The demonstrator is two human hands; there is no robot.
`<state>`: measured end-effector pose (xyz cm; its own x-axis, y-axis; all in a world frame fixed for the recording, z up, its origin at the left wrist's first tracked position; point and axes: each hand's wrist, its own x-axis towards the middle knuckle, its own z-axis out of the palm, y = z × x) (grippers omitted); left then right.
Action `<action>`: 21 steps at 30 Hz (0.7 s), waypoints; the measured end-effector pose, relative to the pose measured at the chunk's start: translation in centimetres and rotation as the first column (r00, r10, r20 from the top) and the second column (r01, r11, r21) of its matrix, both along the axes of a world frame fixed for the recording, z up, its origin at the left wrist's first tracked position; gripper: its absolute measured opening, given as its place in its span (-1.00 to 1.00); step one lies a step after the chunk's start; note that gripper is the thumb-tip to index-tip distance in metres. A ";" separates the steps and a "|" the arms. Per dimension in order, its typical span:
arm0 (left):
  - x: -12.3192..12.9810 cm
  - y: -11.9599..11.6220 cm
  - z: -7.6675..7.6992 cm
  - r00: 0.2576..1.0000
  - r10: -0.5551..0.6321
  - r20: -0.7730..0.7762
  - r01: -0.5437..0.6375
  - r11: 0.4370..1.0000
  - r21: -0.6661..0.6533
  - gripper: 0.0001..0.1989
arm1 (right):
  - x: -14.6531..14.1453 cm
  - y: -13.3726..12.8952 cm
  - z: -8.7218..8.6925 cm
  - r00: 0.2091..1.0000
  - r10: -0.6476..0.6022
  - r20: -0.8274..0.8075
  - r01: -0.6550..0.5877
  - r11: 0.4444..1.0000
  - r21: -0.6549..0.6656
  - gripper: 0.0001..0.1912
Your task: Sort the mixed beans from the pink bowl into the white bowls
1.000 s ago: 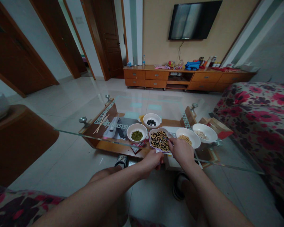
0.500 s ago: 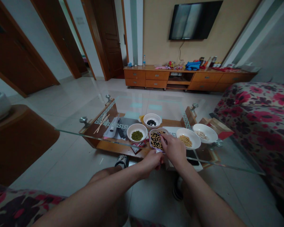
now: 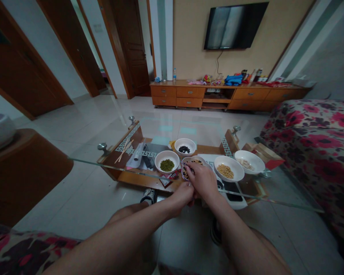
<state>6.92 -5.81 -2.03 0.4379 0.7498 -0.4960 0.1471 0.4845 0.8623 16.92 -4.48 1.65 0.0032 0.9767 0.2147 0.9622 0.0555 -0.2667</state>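
Clear glass table point(image 3: 166, 129) spans the middle of the frame, and a pale purple lobed dish point(image 3: 184, 160) of black and tan beans point(image 3: 197, 162) sits below centre; the bare right hand point(image 3: 204, 180) bends over it, the bare left hand point(image 3: 183, 196) curls at its near edge, and whether either pinches anything I cannot tell

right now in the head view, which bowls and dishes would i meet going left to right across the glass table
Bowl of green beans, scalloped dish of mixed beans, bowl of yellow beans, bowl of pale slices. The bowl of black beans overlaps the dish's span, so it is left out.
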 end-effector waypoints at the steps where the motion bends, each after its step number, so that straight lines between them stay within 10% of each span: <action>1: 0.0 0.0 0.0 1.000 -0.002 0.001 0.002 1.000 0.015 -0.76 | 0.4 0.0 0.0 1.000 -0.022 0.005 0.022 1.000 -0.002 -0.65; 9: 0.1 0.0 -0.1 1.000 -0.016 0.011 0.016 0.999 0.044 -0.93 | 4.0 -0.6 -0.1 0.963 -0.231 0.135 0.246 0.964 -0.101 -0.62; 21: 0.1 0.1 -0.6 0.999 -0.034 0.009 0.033 0.998 0.058 -0.95 | 4.7 -0.7 -0.9 0.963 -0.193 0.186 0.229 0.953 -0.198 -0.65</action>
<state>7.04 -5.75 -2.61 0.4682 0.7620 -0.4474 0.1537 0.4284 0.8904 21.59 -5.15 0.72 0.1969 0.9803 0.0143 0.9768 -0.1949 -0.0888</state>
